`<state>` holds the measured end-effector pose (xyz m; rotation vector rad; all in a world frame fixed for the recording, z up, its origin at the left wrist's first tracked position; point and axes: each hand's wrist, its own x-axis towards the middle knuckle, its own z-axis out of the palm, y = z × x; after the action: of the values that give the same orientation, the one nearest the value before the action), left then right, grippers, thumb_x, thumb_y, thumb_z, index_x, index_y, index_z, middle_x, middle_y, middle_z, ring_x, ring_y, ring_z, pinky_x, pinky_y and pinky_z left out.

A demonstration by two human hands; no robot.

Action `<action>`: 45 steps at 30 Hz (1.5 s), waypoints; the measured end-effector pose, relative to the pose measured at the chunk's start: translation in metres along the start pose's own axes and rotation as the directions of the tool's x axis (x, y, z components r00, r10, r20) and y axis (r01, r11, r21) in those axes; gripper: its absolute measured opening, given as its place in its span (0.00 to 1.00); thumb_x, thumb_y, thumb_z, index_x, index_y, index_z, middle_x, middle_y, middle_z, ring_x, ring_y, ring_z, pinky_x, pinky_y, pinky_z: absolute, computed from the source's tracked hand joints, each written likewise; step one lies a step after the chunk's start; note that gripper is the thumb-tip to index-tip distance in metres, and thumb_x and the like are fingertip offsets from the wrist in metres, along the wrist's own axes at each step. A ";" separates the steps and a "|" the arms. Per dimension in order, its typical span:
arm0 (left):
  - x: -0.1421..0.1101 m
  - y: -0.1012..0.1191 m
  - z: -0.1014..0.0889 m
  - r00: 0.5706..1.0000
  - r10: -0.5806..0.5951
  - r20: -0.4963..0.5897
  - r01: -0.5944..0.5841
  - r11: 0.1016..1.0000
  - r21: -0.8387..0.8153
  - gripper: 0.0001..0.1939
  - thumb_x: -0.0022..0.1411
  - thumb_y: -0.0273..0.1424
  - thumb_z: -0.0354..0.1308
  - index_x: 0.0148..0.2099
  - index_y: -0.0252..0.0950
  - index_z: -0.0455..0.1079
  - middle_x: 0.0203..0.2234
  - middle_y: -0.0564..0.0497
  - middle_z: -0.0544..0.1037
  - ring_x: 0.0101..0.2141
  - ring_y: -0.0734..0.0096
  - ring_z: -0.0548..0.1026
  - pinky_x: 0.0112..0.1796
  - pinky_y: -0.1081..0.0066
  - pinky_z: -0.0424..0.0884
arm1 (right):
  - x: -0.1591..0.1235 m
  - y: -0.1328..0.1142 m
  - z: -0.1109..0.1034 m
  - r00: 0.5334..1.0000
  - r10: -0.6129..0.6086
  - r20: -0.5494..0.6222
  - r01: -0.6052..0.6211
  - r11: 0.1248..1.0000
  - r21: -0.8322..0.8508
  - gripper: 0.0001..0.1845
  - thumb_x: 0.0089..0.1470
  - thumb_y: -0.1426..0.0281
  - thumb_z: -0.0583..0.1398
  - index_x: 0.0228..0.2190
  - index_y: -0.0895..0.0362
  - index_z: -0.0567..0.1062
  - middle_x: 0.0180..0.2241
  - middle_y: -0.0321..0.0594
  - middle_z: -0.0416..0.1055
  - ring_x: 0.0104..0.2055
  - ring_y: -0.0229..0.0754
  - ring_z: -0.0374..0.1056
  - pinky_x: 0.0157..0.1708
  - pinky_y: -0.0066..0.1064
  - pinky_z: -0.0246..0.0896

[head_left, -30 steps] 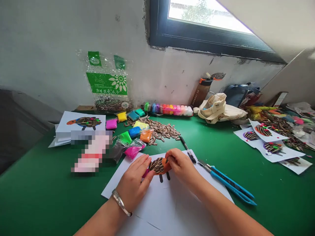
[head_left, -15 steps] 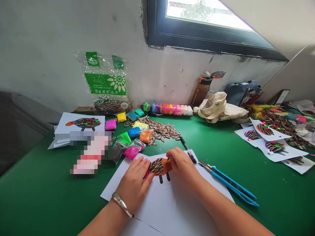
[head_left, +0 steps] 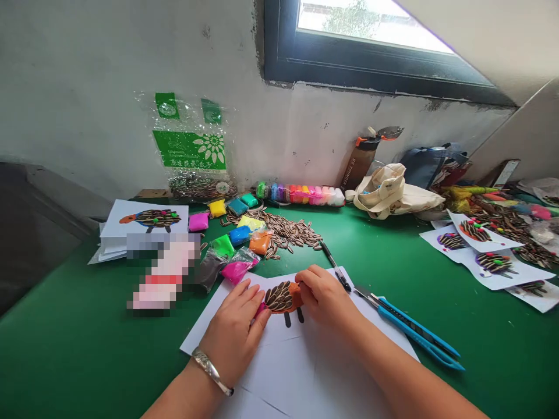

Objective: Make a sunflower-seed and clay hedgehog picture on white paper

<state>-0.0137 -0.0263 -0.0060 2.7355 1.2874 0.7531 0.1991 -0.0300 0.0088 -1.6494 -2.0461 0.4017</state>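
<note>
- The left hand (head_left: 231, 331) and right hand (head_left: 325, 297) press in from either side, together on the seed-covered orange clay figure (head_left: 283, 298).
- This pins the figure on white paper (head_left: 279, 372), centred before the person.
- Blue-handled scissors (head_left: 414, 334) lie right, within reach.

Green tabletop (head_left: 78, 361). Lower middle: white paper sheet (head_left: 279, 366), blue-handled scissors (head_left: 419, 334) just right of it, black pen (head_left: 334, 266) above those. Upper middle: loose sunflower seeds (head_left: 283, 231) beside colored clay packets (head_left: 238, 269). Upper left: paper stack (head_left: 144, 218). Right: overlapping seed-picture sheets (head_left: 493, 270). Back edge: canvas bag (head_left: 388, 195), bottle (head_left: 358, 164).
</note>
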 end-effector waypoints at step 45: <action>-0.010 0.018 -0.009 0.979 -0.074 0.192 0.055 0.993 0.102 0.17 0.59 0.34 0.56 0.50 0.35 0.71 0.50 0.45 0.74 0.54 0.47 0.65 0.50 0.45 0.63 | -0.005 -0.025 -0.016 0.988 0.062 0.140 -0.097 0.962 0.255 0.20 0.48 0.77 0.52 0.41 0.55 0.76 0.32 0.38 0.74 0.32 0.38 0.66 0.31 0.27 0.58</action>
<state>-0.0097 -0.0474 0.0016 2.7408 1.3952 0.4153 0.1879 -0.0420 0.0340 -1.5821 -1.9236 0.7915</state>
